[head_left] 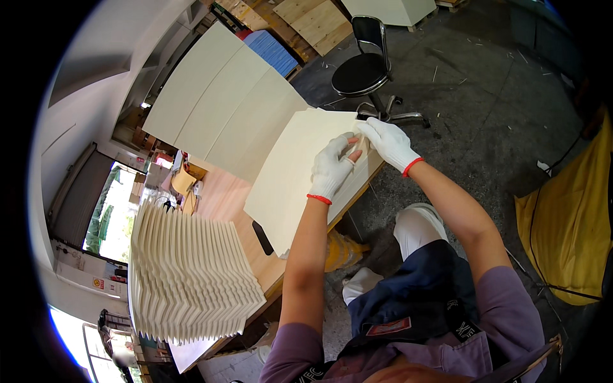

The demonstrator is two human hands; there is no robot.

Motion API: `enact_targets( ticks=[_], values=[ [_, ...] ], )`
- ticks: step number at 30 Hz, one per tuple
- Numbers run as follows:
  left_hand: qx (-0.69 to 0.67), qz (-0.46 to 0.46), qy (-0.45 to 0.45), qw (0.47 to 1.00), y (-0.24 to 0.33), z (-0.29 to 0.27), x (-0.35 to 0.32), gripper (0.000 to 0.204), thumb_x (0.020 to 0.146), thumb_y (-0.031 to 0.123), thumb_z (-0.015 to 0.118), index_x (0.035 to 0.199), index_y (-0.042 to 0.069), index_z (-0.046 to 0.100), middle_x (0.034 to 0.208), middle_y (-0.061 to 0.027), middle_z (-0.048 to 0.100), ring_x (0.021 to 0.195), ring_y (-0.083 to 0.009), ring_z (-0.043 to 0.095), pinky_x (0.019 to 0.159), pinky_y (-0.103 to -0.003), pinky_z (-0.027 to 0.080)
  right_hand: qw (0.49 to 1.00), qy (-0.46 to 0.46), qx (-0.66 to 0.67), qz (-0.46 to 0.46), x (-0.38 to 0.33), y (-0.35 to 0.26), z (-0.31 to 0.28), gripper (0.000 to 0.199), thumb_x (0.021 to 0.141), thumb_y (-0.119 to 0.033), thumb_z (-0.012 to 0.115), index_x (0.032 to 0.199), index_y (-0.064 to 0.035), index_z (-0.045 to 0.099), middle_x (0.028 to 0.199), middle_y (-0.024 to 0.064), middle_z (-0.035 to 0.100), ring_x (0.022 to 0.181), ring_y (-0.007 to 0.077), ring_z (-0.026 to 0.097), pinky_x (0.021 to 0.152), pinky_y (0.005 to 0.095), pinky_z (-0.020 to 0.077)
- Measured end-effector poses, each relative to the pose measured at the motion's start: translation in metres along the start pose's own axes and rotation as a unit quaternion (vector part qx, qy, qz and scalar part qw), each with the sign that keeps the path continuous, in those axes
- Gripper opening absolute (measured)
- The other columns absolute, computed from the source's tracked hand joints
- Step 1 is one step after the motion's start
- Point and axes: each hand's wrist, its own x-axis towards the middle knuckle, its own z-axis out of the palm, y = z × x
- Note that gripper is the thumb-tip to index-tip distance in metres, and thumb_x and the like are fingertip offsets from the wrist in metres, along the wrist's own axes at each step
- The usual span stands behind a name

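**Gloved hands at a stack of cream sheets**

Near the centre of the frame, both hands wore white knit gloves with red cuffs. The left hand [332,167] lay on the right edge of a stack of cream sheets [290,179], its fingers [348,142] curled over the edge and pinching the top sheets. The right hand [389,142] met it from the upper right, its fingers [367,127] narrowed onto the same corner, touching the left hand's fingertips. The stack rested on a wooden worktop [223,198] and overhung its right edge. Above it, toward the upper left, three large cream boards [217,96] lay side by side. At lower left sat a fanned pile of sheets [188,281], stepped like stairs. A black swivel chair [364,70] stood on the grey floor [498,108] at upper centre, and a yellow sack [568,230] sat at the right edge.
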Motion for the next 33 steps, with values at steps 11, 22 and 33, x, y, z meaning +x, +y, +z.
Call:
enact_targets(
  ticks=[11,22,33],
  values=[
    [-0.007,0.009,0.036,0.999,-0.001,-0.001,-0.003,0.025,0.094,0.022,0.060,0.118,0.018,0.066,0.113,-0.0089,0.067,0.101,-0.0305,0.066,0.086,-0.036,0.050,1.000,0.014,-0.019,-0.010,-0.003,-0.006,0.000,0.040,0.100,-0.047,0.040,0.104,-0.0122,0.060,0.089,0.0184,0.065,0.088,0.0370,0.063,0.074,0.0474,0.0457],
    [0.065,0.006,0.023,0.998,0.016,-0.001,-0.005,0.031,0.088,0.017,0.069,0.118,0.014,0.068,0.090,-0.0094,0.065,0.080,-0.0217,0.062,0.077,-0.032,0.049,0.999,0.027,-0.021,-0.026,-0.001,0.004,0.005,0.039,0.100,-0.045,0.040,0.105,-0.0116,0.059,0.088,0.0189,0.065,0.087,0.0379,0.063,0.073,0.0478,0.0459],
    [0.064,0.009,0.022,0.998,0.006,0.001,-0.003,0.028,0.092,0.023,0.063,0.120,0.022,0.066,0.108,-0.0105,0.067,0.095,-0.0298,0.066,0.083,-0.037,0.051,0.999,0.021,-0.030,-0.027,-0.001,0.004,0.005,0.036,0.101,-0.044,0.040,0.106,-0.0123,0.057,0.086,0.0177,0.064,0.083,0.0367,0.063,0.070,0.0471,0.0460]
  ],
)
